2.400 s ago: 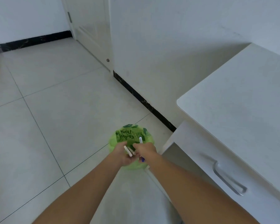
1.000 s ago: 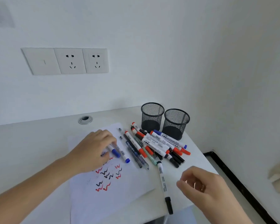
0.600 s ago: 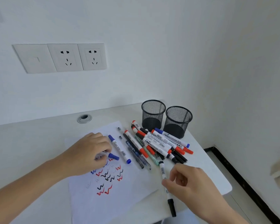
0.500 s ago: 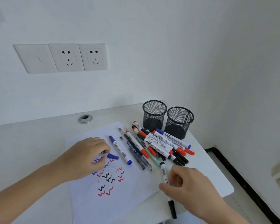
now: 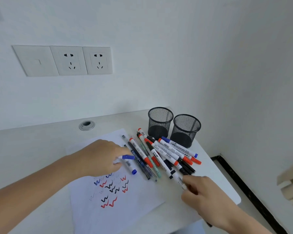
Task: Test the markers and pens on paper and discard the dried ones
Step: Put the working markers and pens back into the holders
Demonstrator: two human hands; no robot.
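A white paper sheet (image 5: 125, 210) with red, black and blue squiggles (image 5: 112, 188) lies on the white desk (image 5: 32, 149). My left hand (image 5: 98, 159) rests on the paper and pinches a blue-capped marker (image 5: 126, 157), whose cap points right toward the pile. Another blue marker (image 5: 130, 166) lies on the paper just under it. A pile of red, black and blue markers and pens (image 5: 167, 152) lies to the right. My right hand (image 5: 203, 195) grips a white marker with a black cap (image 5: 176, 178) at the pile's near end.
Two black mesh pen cups (image 5: 160, 122) (image 5: 186, 130) stand behind the pile, both looking empty. A round cable grommet (image 5: 87, 125) sits in the desk near the wall. Wall sockets (image 5: 66, 60) are above. The desk's right edge (image 5: 227, 183) drops to the floor.
Earlier both hands were over a green bin on the floor. Since then my left hand brought the blue-capped marker toward the pile, and my right hand took hold of the black-capped marker.
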